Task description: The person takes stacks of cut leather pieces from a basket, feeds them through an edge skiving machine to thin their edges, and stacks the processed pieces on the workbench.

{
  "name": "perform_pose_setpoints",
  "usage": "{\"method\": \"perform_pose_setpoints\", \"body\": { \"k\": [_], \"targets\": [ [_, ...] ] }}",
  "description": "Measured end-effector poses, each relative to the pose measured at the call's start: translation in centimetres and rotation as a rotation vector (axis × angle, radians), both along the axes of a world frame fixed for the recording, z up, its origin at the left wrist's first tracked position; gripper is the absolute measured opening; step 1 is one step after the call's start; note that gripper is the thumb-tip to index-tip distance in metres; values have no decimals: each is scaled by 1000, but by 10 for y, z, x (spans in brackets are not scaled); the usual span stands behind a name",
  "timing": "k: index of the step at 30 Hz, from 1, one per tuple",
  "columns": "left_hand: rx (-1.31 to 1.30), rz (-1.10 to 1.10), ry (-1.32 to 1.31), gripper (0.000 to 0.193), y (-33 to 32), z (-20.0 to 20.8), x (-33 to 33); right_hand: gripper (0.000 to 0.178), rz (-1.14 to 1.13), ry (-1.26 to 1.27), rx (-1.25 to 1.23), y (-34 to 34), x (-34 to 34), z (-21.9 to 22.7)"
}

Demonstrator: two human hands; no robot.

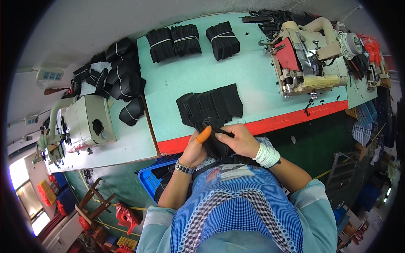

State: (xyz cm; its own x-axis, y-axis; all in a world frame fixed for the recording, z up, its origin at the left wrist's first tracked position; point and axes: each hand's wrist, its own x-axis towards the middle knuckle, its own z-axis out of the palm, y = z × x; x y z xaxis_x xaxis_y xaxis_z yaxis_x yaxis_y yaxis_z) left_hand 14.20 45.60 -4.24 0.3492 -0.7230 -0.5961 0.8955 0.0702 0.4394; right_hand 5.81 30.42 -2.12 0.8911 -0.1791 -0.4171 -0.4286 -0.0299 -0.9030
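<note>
Close to my body, at the table's red front edge, both hands hold black leather-like pieces (217, 148). My left hand (193, 151), with an orange finger cover on its thumb, grips them from the left. My right hand (242, 141) pinches their upper right part between thumb and fingers; white bands are wound round that wrist. How many pieces are held I cannot tell, as the fingers cover part of them. Just beyond my hands, a fanned-out row of flat black pieces (213, 103) lies on the pale green table (168, 80).
Several banded black bundles (223, 41) stand at the table's far side. A machine (312, 59) with a red plate takes up the right end; another machine (90, 122) stands at left. More tied bundles (126, 80) are heaped beyond it. A blue basket (147, 181) is below my left forearm.
</note>
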Motion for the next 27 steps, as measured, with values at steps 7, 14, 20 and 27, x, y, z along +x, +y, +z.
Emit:
{"method": "perform_pose_setpoints", "body": {
  "k": [7,14,20,27],
  "targets": [
    [-9,6,-122,38,-12,13,-3,16,-65,144,475,-10,7,2],
    [-9,-75,-263,38,-9,10,2,17,4,153,365,-7,6,5],
    [-135,-79,-202,41,-14,17,10,22,-5,-108,-371,10,2,12],
    [-20,172,-147,27,3,3,18,23,-522,11,55,-58,-8,17]
  ]
}}
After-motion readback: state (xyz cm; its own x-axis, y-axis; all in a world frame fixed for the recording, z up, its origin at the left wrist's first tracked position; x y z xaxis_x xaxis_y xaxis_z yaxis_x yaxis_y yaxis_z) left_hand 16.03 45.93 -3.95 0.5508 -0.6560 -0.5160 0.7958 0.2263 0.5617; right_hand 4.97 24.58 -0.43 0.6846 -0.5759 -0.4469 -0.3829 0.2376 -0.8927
